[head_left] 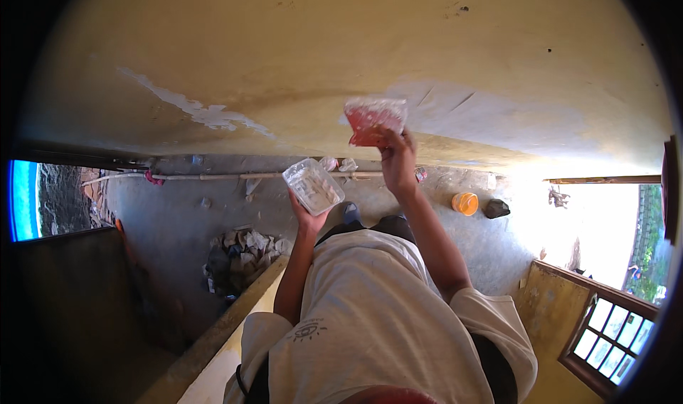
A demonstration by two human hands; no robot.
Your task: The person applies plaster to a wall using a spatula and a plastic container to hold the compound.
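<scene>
My right hand [400,158] pinches the lower edge of a flat red putty spreader [373,126], raised in front of the yellow wall [284,41]. White paste is smeared along the spreader's upper edge. Whether that edge touches the wall, I cannot tell. My left hand [307,218] grips a clear plastic tub [313,185] from below and the side, with whitish paste inside. On the wall, a pale bare patch with peeling edges [206,114] shows to the left. A greyish smoothed area [455,102] lies to the right of the spreader.
Along the wall's foot runs a long pole [235,177], with crumpled plastic [348,165] beside it. An orange bucket [464,204] and a dark bag [496,208] stand on the floor to the right. A rubbish heap [249,251] lies left, by a low wall [220,336].
</scene>
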